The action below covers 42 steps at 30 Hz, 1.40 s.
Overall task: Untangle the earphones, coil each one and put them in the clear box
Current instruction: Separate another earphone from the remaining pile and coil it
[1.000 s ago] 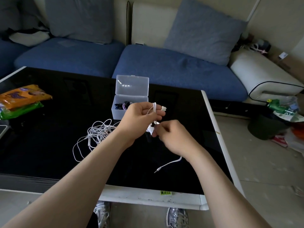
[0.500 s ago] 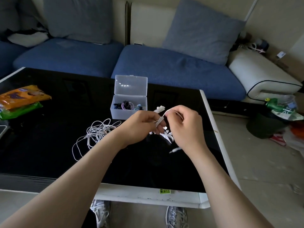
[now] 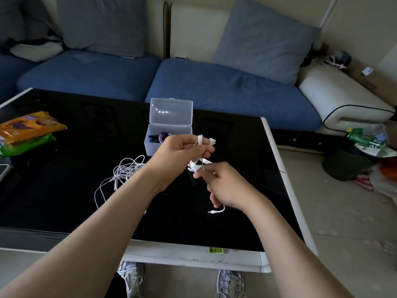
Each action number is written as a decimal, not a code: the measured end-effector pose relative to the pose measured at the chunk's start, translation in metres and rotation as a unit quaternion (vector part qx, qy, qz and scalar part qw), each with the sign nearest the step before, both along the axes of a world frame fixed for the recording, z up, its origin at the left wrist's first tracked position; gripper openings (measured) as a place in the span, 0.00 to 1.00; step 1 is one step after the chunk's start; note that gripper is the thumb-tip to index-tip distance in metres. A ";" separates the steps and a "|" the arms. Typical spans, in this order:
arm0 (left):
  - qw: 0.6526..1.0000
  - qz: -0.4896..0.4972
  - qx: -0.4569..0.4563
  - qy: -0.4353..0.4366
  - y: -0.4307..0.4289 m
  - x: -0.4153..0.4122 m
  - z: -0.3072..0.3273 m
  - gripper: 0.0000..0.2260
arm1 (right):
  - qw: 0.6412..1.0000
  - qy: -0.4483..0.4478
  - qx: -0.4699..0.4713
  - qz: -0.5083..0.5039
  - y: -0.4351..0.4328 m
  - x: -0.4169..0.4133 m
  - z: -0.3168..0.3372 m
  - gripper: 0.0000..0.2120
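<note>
Head view. The left hand [image 3: 182,151] is raised above the black glass table [image 3: 64,190], fingers curled, with a white earphone [image 3: 200,141] wound in loops round them; an earbud [image 3: 212,141] sticks out past the fingertips. The right hand [image 3: 225,186] sits just below and to the right, thumb and forefinger pinching the same cable. The other fingers are loosely bent, and the plug end [image 3: 214,211] hangs out beneath the palm.

The clear box [image 3: 153,147] stands on the table just behind the left hand, with its lid [image 3: 170,112] upright and open. Dark coiled earphones [image 3: 160,137] lie inside. A tangled heap of white earphones [image 3: 126,171] lies on the glass left of the left forearm.

Far left of the table – an orange snack packet [image 3: 28,125] resting on a green one [image 3: 25,144].
</note>
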State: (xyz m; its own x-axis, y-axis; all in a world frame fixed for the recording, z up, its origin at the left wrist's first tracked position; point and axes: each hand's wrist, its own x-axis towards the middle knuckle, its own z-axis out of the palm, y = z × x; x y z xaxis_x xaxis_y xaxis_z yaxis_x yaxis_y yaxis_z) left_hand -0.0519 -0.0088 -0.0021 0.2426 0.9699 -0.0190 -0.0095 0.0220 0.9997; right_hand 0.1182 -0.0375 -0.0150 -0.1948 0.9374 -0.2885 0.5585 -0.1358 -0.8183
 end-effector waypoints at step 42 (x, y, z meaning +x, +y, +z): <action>0.937 -0.036 0.109 0.329 0.011 -0.007 -0.017 0.16 | 0.947 -0.120 0.298 0.020 0.006 -0.005 0.000 0.07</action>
